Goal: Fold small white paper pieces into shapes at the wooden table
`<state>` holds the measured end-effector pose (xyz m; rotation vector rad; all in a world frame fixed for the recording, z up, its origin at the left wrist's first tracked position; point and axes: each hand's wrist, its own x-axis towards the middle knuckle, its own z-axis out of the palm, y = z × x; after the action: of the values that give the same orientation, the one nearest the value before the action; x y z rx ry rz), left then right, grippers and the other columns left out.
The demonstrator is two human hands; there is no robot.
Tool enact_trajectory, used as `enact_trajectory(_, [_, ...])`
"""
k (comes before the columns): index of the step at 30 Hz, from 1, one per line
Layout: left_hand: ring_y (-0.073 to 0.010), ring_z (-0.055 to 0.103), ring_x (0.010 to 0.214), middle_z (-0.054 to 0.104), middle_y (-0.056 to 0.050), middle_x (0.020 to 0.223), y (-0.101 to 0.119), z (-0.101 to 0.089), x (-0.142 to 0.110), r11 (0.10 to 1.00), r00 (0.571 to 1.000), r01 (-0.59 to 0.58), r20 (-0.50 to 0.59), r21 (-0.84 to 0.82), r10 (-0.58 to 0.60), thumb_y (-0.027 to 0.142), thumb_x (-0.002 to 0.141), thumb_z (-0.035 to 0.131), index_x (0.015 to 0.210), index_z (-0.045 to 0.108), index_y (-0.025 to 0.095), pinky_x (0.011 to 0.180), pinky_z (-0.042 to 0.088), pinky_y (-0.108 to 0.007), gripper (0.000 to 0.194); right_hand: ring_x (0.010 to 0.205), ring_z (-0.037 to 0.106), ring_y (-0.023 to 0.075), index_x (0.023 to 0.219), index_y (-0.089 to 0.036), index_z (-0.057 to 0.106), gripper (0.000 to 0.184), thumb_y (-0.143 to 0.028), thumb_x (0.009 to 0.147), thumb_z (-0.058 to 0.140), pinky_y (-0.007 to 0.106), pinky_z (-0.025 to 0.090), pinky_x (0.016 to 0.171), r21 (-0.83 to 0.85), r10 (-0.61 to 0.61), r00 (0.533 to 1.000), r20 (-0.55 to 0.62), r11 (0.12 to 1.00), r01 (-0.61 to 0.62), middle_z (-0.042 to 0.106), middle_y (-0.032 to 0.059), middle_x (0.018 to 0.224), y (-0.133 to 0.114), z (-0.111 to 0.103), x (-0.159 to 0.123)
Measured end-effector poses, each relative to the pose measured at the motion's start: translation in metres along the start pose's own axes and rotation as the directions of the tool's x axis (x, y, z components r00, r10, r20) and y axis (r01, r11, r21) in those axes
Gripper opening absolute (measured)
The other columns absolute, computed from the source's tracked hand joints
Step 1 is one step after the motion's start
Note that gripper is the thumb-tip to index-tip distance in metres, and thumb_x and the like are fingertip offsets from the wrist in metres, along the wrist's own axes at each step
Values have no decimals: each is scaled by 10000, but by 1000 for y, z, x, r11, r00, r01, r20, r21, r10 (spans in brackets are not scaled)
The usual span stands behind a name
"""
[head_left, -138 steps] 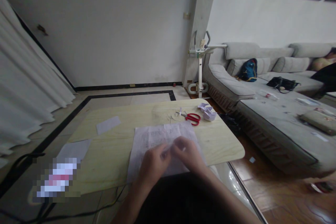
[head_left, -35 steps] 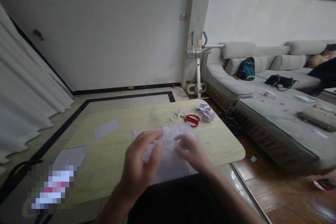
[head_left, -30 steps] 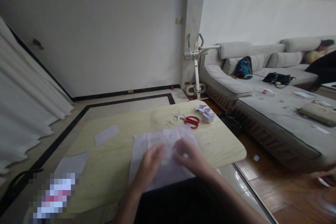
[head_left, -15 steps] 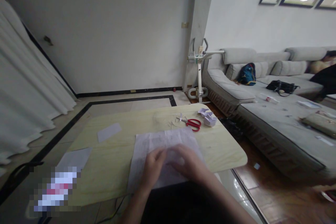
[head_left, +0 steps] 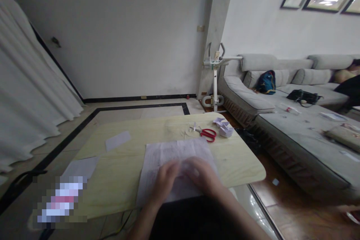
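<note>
My left hand (head_left: 168, 175) and my right hand (head_left: 200, 172) meet over a large printed sheet of paper (head_left: 160, 153) at the table's near edge. Their fingers are curled and pinched, with the fingertips close together and slightly blurred. Whatever lies between them is too small and smeared to name. Beyond the sheet lie red-handled scissors (head_left: 207, 134), with thin paper scraps (head_left: 188, 132) by the blades. Folded pale purple paper pieces (head_left: 225, 129) sit at the far right corner.
The light wooden table (head_left: 112, 180) also bears a small white paper (head_left: 118, 141) and another paper (head_left: 81, 167) on the left, beside a pixelated patch. A grey sofa (head_left: 298, 138) stands to the right, with a person at its far end. Cables hang below the left edge.
My hands were apart above the sheet about a second ago, the left one raised and open. They have since come together low over the sheet. The view has shifted slightly; scissors and papers lie as before.
</note>
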<state>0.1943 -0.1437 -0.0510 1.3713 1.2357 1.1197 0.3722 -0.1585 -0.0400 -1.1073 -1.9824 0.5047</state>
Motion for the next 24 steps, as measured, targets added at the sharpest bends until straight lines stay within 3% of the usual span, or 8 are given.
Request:
enact_trajectory(4, [-315, 596, 1196, 686, -122, 1241, 3, -4, -4, 999, 987, -23, 158, -41, 29, 398, 815, 648, 1197, 674, 152, 999, 485, -441, 456, 803, 629, 192, 1035, -195, 631, 165, -268, 891, 599, 295, 488, 720, -19, 52, 998, -46, 998, -53, 689, 74, 911, 3, 1, -3])
enact_trajectory(7, [-281, 556, 1249, 629, -95, 1327, 2, -4, -6, 995, 980, -77, 176, -61, 87, 341, 805, 672, 1283, 606, 197, 1025, 468, -397, 504, 742, 604, 175, 1017, -197, 630, 152, -264, 883, 604, 273, 468, 664, 1, 70, 996, -46, 998, -70, 672, 59, 871, 3, 2, -4])
enact_trajectory(10, [-259, 605, 1181, 667, -88, 1251, -3, -1, -6, 993, 984, -100, 143, -68, 109, 309, 807, 660, 1203, 642, 204, 972, 502, -353, 411, 727, 591, 171, 977, -197, 638, 119, -267, 894, 587, 271, 457, 656, 15, 64, 996, -57, 998, -63, 665, 53, 845, 4, 2, -4])
enact_trajectory(15, [-227, 699, 875, 747, -49, 913, -5, 0, -5, 988, 981, -151, 123, -15, 152, 289, 804, 641, 934, 716, 196, 797, 559, -314, 177, 726, 580, 171, 959, -198, 645, 130, -299, 899, 589, 271, 458, 658, 42, 64, 996, -64, 997, -61, 661, 47, 832, 2, 1, -3])
enact_trajectory(18, [-215, 700, 784, 743, -31, 791, -1, -1, -5, 991, 987, -133, 94, 17, 131, 331, 825, 639, 842, 718, 190, 732, 559, -291, 163, 742, 580, 168, 1013, -198, 640, 163, -271, 869, 624, 264, 469, 664, 69, 67, 997, -34, 996, -65, 664, 49, 878, -1, -4, -3])
enact_trajectory(24, [-256, 711, 912, 772, -60, 943, 1, -1, -4, 993, 993, -115, -9, 18, 115, 344, 779, 683, 832, 738, 193, 824, 562, -336, 170, 722, 578, 161, 991, -192, 642, 149, -183, 854, 585, 262, 477, 659, 96, 65, 997, -42, 994, -61, 661, 45, 854, -2, -8, -3])
